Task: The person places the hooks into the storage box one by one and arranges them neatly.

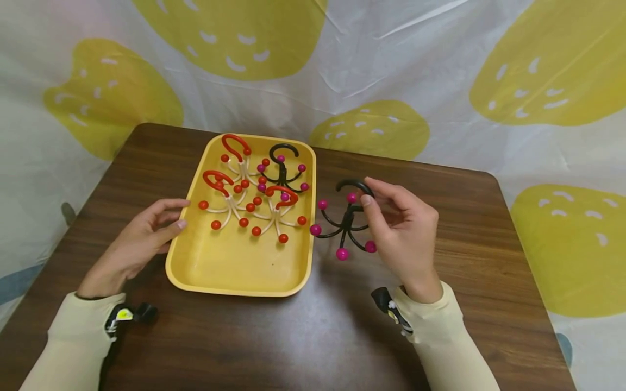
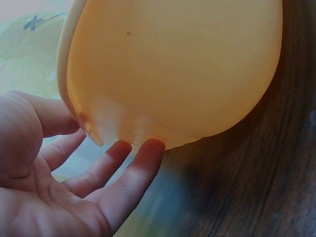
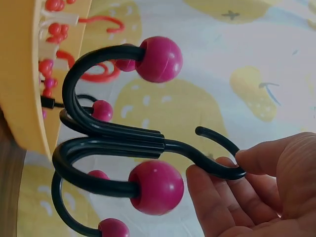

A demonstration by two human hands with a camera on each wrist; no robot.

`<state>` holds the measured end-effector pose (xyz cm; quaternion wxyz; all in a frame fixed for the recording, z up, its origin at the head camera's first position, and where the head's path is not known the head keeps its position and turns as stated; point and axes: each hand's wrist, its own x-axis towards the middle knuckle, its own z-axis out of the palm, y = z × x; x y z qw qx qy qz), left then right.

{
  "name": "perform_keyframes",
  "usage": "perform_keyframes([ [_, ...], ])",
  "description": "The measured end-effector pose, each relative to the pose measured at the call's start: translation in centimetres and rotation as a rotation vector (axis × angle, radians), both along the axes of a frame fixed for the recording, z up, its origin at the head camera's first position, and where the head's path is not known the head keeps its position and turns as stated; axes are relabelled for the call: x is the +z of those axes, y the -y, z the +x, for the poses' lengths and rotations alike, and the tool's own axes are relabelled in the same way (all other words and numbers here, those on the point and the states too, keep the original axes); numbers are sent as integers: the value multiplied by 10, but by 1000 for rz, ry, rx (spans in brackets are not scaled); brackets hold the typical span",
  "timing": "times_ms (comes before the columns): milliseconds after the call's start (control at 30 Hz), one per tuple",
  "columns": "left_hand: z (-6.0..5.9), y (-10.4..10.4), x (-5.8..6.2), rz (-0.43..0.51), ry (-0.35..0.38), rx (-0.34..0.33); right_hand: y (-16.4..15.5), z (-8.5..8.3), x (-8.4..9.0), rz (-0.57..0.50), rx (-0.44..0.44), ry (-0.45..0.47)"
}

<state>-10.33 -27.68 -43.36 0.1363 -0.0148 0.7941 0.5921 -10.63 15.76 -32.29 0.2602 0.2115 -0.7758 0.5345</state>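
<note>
Black multi-arm hook (image 1: 346, 221) with magenta balls is hanging just right of the yellow tray (image 1: 235, 271), above the wooden table (image 1: 489, 228), because the right hand (image 1: 406, 228) is pinching its top loop between thumb and fingertips (image 3: 207, 190). Left hand (image 1: 132, 244) is lying relaxed, straight fingers (image 2: 143, 163) touching the tray's left wall, seemingly steadying it. Inside, three red-and-cream hooks (image 1: 235, 195) and another black hook (image 1: 283, 168) are lying.
</note>
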Motion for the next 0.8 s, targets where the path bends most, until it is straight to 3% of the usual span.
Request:
perform_keyframes([
  [367, -1, 0, -1, -3, -3, 6, 30, 3, -1, 14, 121, 68],
  [800, -1, 0, -2, 4, 0, 4, 67, -1, -7, 15, 286, 66],
])
